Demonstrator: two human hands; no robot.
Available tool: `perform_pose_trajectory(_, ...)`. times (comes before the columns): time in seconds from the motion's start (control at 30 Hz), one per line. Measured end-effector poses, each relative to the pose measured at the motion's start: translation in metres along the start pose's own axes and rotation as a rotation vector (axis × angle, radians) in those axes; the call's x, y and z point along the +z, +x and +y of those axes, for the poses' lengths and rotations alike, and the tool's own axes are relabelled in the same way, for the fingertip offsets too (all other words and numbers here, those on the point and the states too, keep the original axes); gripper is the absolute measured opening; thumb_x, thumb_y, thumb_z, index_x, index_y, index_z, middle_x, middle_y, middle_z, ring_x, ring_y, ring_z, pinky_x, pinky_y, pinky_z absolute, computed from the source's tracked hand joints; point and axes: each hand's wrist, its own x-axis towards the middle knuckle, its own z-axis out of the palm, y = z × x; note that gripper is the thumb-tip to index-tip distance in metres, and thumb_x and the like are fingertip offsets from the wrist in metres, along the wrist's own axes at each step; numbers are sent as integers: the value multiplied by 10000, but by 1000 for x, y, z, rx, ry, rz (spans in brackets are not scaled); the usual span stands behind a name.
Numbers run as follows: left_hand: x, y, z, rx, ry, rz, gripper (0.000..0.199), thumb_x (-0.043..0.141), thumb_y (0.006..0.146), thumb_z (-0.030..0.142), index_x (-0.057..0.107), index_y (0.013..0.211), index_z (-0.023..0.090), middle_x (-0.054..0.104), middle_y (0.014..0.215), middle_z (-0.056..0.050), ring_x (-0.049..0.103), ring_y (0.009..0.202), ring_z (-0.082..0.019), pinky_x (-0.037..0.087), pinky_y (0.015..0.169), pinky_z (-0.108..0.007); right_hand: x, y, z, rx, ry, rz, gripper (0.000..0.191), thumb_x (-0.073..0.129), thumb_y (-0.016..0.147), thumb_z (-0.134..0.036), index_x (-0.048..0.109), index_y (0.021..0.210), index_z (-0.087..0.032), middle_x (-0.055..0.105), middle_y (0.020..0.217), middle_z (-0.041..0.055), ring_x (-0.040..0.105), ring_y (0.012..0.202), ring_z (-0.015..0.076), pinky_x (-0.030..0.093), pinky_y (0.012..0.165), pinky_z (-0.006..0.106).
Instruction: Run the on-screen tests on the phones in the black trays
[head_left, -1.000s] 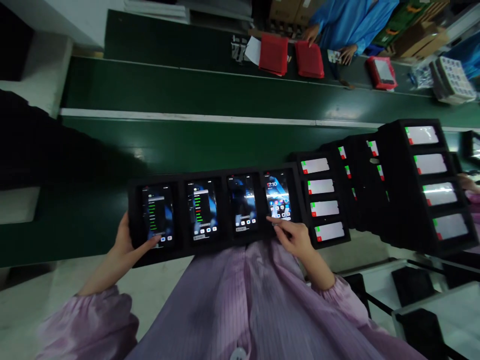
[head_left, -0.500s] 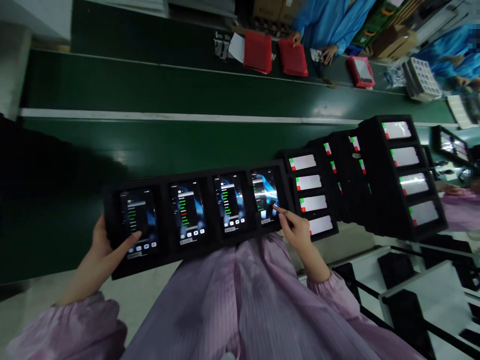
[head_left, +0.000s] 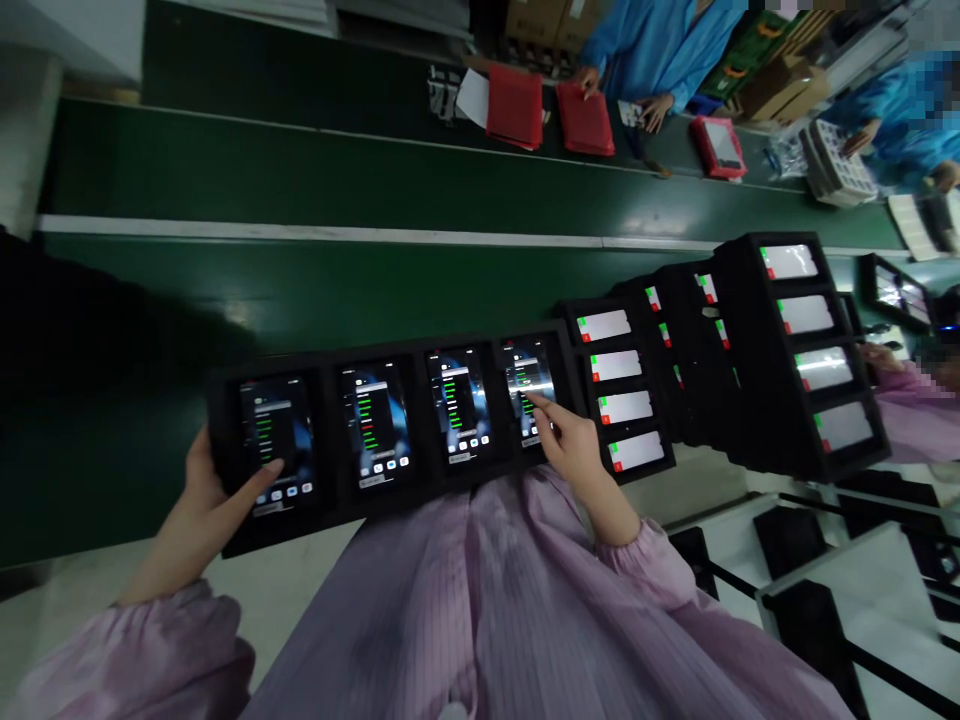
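In the lower middle of the frame, we have a black tray (head_left: 330, 430) with 4 lit phones in a row, at the near edge of the green bench (head_left: 360, 290). Our left hand (head_left: 196, 515) grips the tray's left end, its thumb lying over the lower part of the leftmost phone (head_left: 279, 425). Our right hand (head_left: 574, 445) grips nothing; its index finger points at the screen of the rightmost phone (head_left: 534, 375), though we cannot tell if it touches. Dark screens with green lines show on all 4. Just beside the tray, right of centre, a black holder (head_left: 583, 345) bears 4 white-screened phones (head_left: 615, 366). At the upper right, a person in blue (head_left: 660, 45) has 1 hand on a red stack (head_left: 585, 120).
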Motion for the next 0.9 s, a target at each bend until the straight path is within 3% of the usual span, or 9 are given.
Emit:
perform_pose_trajectory(0.17,1,6,-16,36,-84,27,1158,697,462,649,410,1516,263,502,1503,-86,356,1478,-372,442,1115,-485,22,12,-30,-216,29,-219,324,433,1056,-293,745,1093,-213,711,1318,54,763,888,162,568,693,242)
perform_pose_trajectory(0.33,9,7,-29,34,-190,65,906,653,653,547,456,1483,241,526,1505,-89,437,1433,-325,271,1225,-454,31,23,-44,-194,-32,-244,349,416,1062,-259,661,1291,-165,741,1256,90,760,1001,200,590,759,273)
perform_pose_trajectory(0.5,17,5,-25,13,-217,165,748,648,723,452,518,1422,217,620,1363,-96,458,1405,-325,288,1219,-475,53,29,-81,-375,-5,-388,335,396,1077,-295,687,1220,-208,661,1395,50,754,1007,167,583,726,241)
perform_pose_trajectory(0.6,19,7,-30,31,-247,152,642,652,770,453,553,1372,254,641,1330,-77,511,1358,-315,326,1203,-481,71,34,-102,-379,-70,-467,326,407,1073,-288,692,1202,-196,632,1429,48,762,976,189,582,673,260)
perform_pose_trajectory(0.77,25,15,-42,114,-321,170,655,717,732,455,567,1337,253,655,1294,-87,568,1303,-302,389,1173,-452,71,37,-101,-354,54,-420,381,372,1077,-281,618,1363,-222,667,1387,65,733,1085,195,607,787,289)
perform_pose_trajectory(0.9,24,13,-34,51,-400,168,649,727,698,394,587,1315,250,651,1331,-89,587,1285,-300,421,1149,-457,59,35,-89,-273,135,-332,401,370,1069,-264,598,1393,-205,715,1313,68,752,1004,174,603,804,278)
